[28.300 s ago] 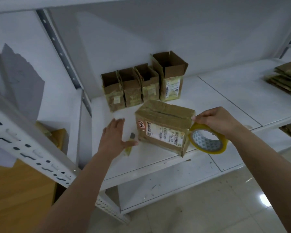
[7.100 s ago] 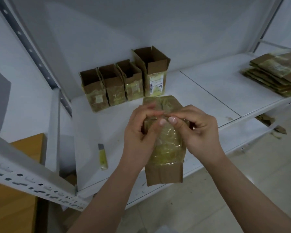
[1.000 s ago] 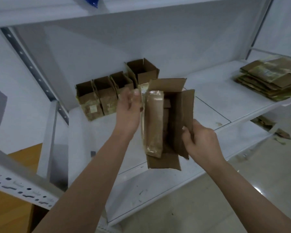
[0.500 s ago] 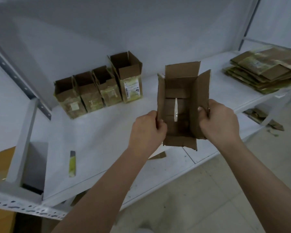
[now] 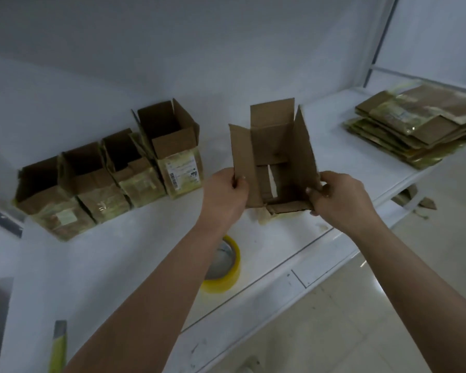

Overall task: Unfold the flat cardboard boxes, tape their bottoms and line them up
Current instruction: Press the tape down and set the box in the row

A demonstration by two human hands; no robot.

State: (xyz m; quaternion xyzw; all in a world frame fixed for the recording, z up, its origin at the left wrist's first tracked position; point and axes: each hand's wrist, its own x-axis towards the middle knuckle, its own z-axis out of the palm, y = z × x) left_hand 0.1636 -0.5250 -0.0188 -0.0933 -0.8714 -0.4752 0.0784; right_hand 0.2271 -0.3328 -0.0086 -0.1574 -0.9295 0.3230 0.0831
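Both hands up over the white shelf [image 5: 97, 265], holding one unfolded cardboard box [image 5: 273, 157] between them. Box open end faces the camera, four top flaps splayed outward; a pale slit shows in the bottom where the inner flaps meet. Left hand [image 5: 223, 195] grips the left flap edge, thumb on the inner face, fingers curled behind. Right hand [image 5: 336, 197] pinches the lower right corner of the box, thumb and fingertips closed on the cardboard. Whether the lower edge of the box touches the shelf surface cannot be told; scraps of yellowish tape show just beneath it. To the left, against the back wall, a row of four boxes [image 5: 111, 173] stands upright with tops open, touching side to side; the rightmost is taller and carries a white printed label. The held box is right of that row, apart from it. Far right on the shelf, a stack of flat boxes [image 5: 414, 130] lies piled, some wrapped in glossy tape. A yellow tape roll [image 5: 226, 267] lies flat near the front edge of the shelf, partly hidden by the left forearm. A yellow utility knife [image 5: 58, 348] lies at the lower left of the shelf. Pale tiled floor [image 5: 361, 319] below.
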